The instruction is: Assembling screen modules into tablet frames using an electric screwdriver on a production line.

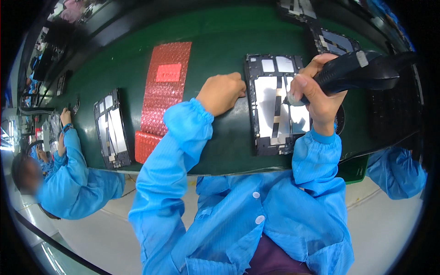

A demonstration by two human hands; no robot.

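An opened tablet with a black frame and silvery plates lies on the green work surface before me. My left hand is closed beside its left edge, the curled fingers at the frame and their tips hidden. Over the tablet's right half, my right hand grips a black handheld tool. The tool's thick body extends to the right past my fingers, while its grey tip points down at the silvery plates. Whether that tip touches them, I cannot tell. My right hand covers part of the tablet.
Red bubble wrap lies left of my left hand, with a second opened tablet farther left. More tablet parts lie at the far right. Co-workers in blue sit left and right.
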